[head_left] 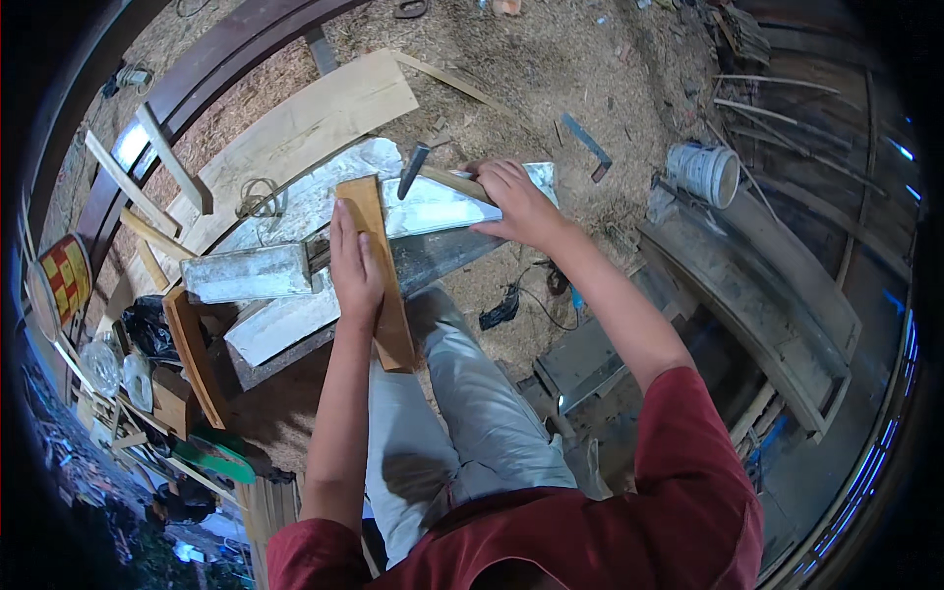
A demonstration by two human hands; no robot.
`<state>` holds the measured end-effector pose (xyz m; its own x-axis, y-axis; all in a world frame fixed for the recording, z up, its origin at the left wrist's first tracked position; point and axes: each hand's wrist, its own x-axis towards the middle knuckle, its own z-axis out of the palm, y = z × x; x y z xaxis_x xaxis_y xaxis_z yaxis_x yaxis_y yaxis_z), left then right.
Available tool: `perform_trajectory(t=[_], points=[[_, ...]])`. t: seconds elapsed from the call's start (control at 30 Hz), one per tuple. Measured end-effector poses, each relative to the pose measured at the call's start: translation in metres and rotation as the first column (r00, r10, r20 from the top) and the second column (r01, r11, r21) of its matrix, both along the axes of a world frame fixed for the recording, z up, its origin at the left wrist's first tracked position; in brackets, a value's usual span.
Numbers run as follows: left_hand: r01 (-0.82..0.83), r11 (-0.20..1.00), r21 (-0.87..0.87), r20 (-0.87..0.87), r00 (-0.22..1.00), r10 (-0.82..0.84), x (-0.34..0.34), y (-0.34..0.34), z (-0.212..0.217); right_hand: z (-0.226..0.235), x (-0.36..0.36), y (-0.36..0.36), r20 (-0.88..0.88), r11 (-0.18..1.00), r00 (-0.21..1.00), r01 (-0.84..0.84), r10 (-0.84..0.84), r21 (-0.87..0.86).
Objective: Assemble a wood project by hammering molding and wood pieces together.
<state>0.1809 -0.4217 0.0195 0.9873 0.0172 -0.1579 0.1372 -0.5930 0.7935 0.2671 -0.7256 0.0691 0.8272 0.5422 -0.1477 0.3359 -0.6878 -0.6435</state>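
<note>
My left hand point(356, 265) lies with straight fingers flat against an orange-brown wooden board point(383, 270), which slants from the bench toward my legs. My right hand point(516, 205) is wrapped round the wooden handle of a hammer point(413, 169). The hammer's dark head is just right of the board's upper end, above a white-smeared plank point(433, 211). Left of my left hand, a grey-white rectangular block point(246, 272) rests on the work surface. Below it another brown board point(195, 356) stands tilted.
A wide pale plank point(324, 113) lies beyond the bench. On the sawdust-strewn ground is a flat metal-looking tool point(587, 146). A white bucket point(703, 174) lies tipped at the right, near a long wooden frame point(752, 295). A checkered red-and-yellow container point(61, 280) stands far left.
</note>
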Motion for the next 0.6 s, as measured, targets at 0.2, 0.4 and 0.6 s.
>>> perform_trajectory(t=[0.2, 0.4, 0.6], points=[[-0.021, 0.999, -0.033, -0.001, 1.000, 0.021, -0.002, 0.005, -0.004, 0.000, -0.006, 0.000, 0.062, 0.996, 0.998, -0.030, 0.025, 0.088], [-0.015, 0.999, 0.029, 0.050, 0.999, 0.014, -0.001, -0.005, -0.003, -0.009, -0.019, -0.007, 0.029, 0.999, 1.000, 0.008, -0.009, 0.052], [-0.008, 0.997, 0.077, 0.047, 0.999, 0.004, -0.001, -0.008, -0.005, -0.016, -0.025, -0.009, 0.028, 0.998, 0.999, 0.023, -0.025, 0.062]])
